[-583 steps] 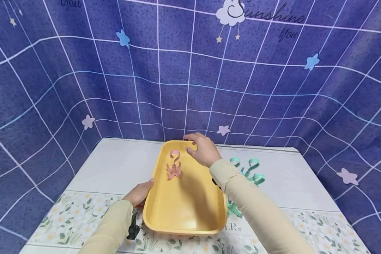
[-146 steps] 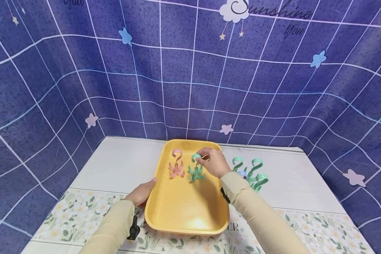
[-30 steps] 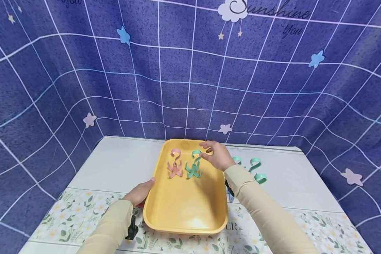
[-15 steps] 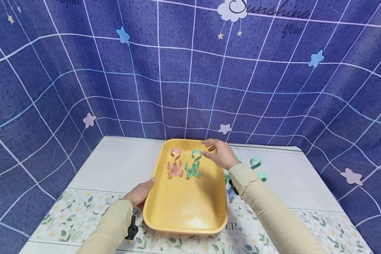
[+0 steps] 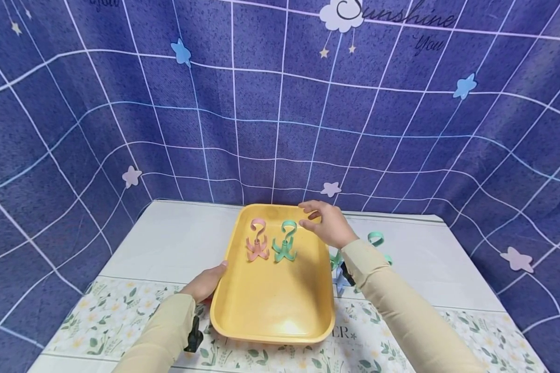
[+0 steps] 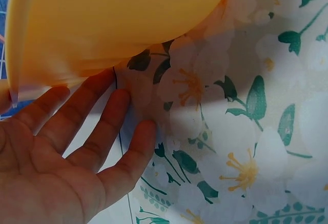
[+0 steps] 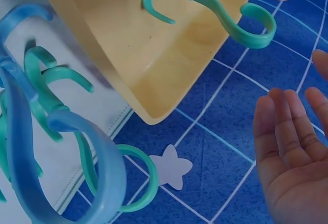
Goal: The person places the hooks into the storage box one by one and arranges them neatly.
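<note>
From the head view, a yellow tray [image 5: 270,305] sits on the worktop [image 5: 177,243]. A pink hook [image 5: 257,241] and a green hook [image 5: 285,242] stand side by side in its far half. The right hand [image 5: 327,224] hangs over the tray's far right corner, fingers loose and holding nothing. The left hand [image 5: 205,282] rests against the tray's left edge. More hooks [image 5: 375,239] lie on the worktop to the right.

From the left wrist, the left hand's fingers [image 6: 102,126] are straight, their tips tucked under the tray's rim [image 6: 102,24].

From the right wrist, the right hand's fingers [image 7: 289,126] are spread wide and empty, near the green hook [image 7: 225,16]. A blue hook [image 7: 66,152] lies close by.
</note>
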Demonstrator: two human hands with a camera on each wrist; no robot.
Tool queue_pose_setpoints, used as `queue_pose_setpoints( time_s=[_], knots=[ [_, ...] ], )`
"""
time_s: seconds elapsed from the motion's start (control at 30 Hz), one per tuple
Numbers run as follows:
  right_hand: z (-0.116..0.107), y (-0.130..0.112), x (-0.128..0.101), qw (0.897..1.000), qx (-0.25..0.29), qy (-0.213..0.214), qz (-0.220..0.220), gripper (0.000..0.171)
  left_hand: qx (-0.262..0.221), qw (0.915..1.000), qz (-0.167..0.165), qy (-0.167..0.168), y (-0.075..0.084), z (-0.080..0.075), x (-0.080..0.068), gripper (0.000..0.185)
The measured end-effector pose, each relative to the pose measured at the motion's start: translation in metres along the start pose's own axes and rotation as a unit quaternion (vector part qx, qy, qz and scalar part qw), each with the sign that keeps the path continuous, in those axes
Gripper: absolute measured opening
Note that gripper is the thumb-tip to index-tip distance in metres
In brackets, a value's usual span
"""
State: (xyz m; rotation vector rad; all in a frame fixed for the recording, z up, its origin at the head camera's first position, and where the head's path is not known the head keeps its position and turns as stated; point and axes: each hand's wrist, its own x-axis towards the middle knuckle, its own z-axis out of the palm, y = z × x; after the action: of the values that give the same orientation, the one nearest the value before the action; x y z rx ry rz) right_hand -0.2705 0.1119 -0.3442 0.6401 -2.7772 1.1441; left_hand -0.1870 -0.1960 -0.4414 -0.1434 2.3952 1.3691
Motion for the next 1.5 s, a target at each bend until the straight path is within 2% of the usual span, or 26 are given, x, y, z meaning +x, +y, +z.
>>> queue_pose_setpoints(
  time_s=[0.2, 0.63, 0.9, 1.3, 1.5],
  knots=[
    [-0.008, -0.001, -0.004, 1.000, 0.020, -0.004, 0.009, 0.043, 0.003, 1.0000, -0.001, -0.002, -0.001, 0.000, 0.000, 0.062],
    [-0.022, 0.004, -0.013, 1.000, 0.007, 0.007, 0.023, 0.046, 0.006, 0.9998, -0.020, 0.000, 0.002, 0.000, 0.000, 0.064],
    [-0.031, 0.004, -0.019, 1.000, 0.013, 0.009, 0.017, 0.047, 0.009, 0.9998, -0.018, -0.002, 0.000, -0.001, 0.002, 0.064],
    [-0.044, 0.010, -0.030, 1.000, 0.007, 0.014, 0.014, 0.048, 0.012, 0.9991, -0.040, 0.004, -0.001, 0.000, 0.004, 0.065],
    [-0.050, 0.017, -0.036, 1.000, 0.002, 0.024, 0.009, 0.048, 0.002, 0.9995, -0.032, 0.002, -0.004, -0.001, 0.006, 0.066]
  ],
)
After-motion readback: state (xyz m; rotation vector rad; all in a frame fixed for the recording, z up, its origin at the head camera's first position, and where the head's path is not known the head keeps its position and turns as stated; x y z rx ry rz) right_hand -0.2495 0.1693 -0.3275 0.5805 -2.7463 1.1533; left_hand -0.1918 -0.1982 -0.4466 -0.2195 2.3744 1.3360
